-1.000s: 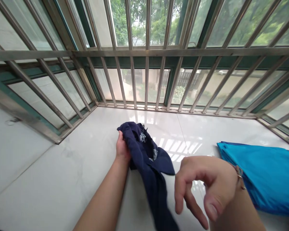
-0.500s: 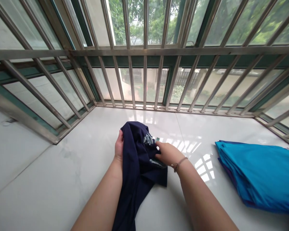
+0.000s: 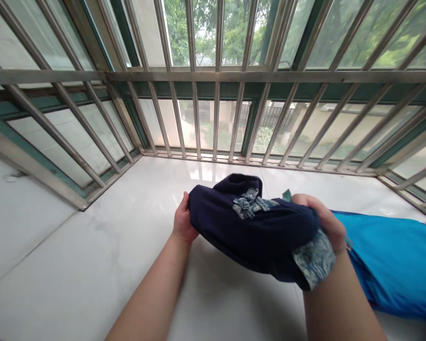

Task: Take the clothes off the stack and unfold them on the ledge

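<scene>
Between the two hands: a navy garment [image 3: 255,227] is stretching across, lifted off the white sill [image 3: 92,265].
Left hand [image 3: 182,221]: fingers are curling over the garment's left edge, thumb showing on the near side, gripping the cloth.
Garment: a patterned blue-grey patch [image 3: 249,204] is sitting on top, and a patterned cuff [image 3: 314,264] is hanging just below the right fingers.
Right hand [image 3: 328,220]: fingers are clenching over the bunched right end, mostly buried in the cloth.
Beyond the right fingers: a bright blue cloth [image 3: 394,265] is lying flat on the sill.
Risk: the bunched right end is looking loosely gathered, so it may be slipping free and dropping onto the blue cloth, rumpling it.
</scene>
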### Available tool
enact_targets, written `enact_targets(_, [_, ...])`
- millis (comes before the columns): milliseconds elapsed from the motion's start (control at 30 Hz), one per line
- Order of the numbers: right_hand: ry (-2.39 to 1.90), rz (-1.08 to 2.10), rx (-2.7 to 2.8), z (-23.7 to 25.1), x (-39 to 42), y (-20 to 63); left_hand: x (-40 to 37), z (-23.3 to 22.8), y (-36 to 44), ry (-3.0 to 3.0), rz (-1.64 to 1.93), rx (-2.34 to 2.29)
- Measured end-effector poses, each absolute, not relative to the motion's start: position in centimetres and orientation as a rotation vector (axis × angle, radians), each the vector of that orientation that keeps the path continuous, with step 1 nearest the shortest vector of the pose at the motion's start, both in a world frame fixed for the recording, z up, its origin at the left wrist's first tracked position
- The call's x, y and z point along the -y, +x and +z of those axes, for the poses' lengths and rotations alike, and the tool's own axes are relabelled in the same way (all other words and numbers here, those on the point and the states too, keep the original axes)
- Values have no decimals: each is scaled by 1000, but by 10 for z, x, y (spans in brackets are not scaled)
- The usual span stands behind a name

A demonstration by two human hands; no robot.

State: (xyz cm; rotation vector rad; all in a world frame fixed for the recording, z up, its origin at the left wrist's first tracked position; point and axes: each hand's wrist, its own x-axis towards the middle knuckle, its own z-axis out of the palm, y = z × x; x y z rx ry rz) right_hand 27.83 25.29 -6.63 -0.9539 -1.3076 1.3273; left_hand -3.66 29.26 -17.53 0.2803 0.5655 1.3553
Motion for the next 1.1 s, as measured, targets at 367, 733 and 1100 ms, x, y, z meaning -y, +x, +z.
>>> enact_targets(367, [-1671,228,1715,-101,-300,261,-311,-182,-33,170,1400,-762])
enact_targets(733, [-2083,326,2230,-150,-297,191,-310,-177,-34,106,1540,-780])
enact_targets(1100, [-1418,338,1074,-110,-304,257,-310,-175,-33,24,1573,-714])
